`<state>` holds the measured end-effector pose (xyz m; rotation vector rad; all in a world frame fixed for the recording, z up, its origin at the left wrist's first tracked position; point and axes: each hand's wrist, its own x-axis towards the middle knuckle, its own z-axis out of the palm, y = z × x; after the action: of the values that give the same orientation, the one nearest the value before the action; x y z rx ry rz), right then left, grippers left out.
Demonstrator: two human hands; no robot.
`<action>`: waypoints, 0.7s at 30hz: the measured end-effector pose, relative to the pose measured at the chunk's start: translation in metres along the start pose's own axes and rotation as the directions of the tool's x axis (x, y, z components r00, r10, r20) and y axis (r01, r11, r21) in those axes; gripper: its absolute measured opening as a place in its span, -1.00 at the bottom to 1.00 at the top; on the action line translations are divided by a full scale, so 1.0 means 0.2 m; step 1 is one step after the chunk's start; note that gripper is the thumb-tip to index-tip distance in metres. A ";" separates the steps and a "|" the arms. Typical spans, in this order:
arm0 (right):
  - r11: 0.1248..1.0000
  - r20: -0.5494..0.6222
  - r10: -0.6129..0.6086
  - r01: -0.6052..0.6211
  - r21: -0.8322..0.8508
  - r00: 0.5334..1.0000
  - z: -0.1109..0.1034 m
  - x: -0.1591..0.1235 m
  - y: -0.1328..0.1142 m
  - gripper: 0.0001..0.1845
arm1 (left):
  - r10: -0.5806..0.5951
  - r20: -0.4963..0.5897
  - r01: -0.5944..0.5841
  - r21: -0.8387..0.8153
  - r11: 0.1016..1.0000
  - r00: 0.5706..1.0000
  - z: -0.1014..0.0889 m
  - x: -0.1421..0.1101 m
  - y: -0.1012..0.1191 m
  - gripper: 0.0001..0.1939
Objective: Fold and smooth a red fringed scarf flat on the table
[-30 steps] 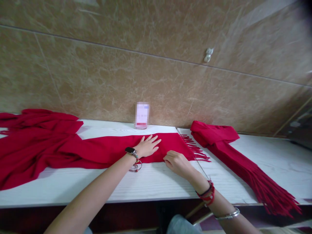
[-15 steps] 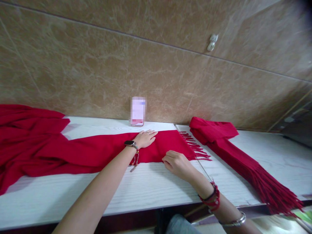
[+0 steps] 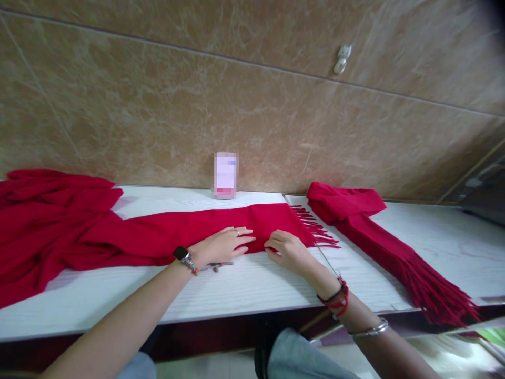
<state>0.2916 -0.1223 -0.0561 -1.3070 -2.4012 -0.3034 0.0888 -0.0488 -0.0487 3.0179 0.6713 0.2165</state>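
Observation:
A long red scarf lies along the white table, its fringed end pointing right and its left part heaped in loose folds. My left hand rests on the scarf near its front edge, fingers stretched out and a little apart. Just to its right, my right hand has its fingers curled closed at the front edge of the scarf, pinching the cloth there. The fingertips are partly hidden. A second red scarf lies folded at the right, its fringe hanging over the table's front edge.
A phone with a blurred screen leans upright against the brown tiled wall. On that wall is a small white cat-shaped hook. The white table has a seam between two boards, and a dark object stands at the far right.
My left hand has slid from the middle of the scarf toward its front edge, nearer to me and slightly left. My right hand stays at the edge. The view has shifted slightly.

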 end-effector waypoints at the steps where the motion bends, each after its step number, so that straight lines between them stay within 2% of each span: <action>1: 0.999 -0.007 0.002 -0.002 0.042 1.000 0.00 0.00 0.00 -0.84 | -0.015 0.034 0.015 -0.012 1.000 0.999 -0.01 -0.02 0.02 -0.63; 6: 0.969 -0.105 0.063 -0.035 0.244 0.992 0.01 -0.01 0.03 -0.85 | -0.101 0.200 0.116 -0.064 0.991 0.975 -0.05 -0.03 0.05 -0.57; 9: 0.962 -0.231 0.157 -0.095 0.258 0.960 0.03 -0.01 0.06 -0.81 | -0.079 0.223 0.104 -0.103 0.989 0.972 -0.07 -0.03 0.03 -0.57; 11: 0.960 -0.268 0.196 -0.128 0.251 0.943 0.04 0.00 0.08 -0.81 | -0.051 0.216 0.080 -0.129 0.988 0.975 -0.07 -0.03 0.01 -0.58; 17: 0.956 -0.161 0.169 -0.122 0.266 0.972 0.07 0.00 0.11 -0.85 | -0.005 0.107 0.021 -0.150 0.988 0.994 -0.12 -0.06 -0.01 -0.63; 21: 0.959 -0.177 0.151 -0.100 0.265 0.973 0.05 -0.01 0.10 -0.86 | -0.020 0.135 0.039 -0.139 0.990 0.991 -0.17 -0.09 -0.01 -0.64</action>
<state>0.3072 -0.1082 -0.0657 -1.2432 -2.1021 -0.0783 0.0679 -0.0549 -0.0177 2.8545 0.6594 0.0574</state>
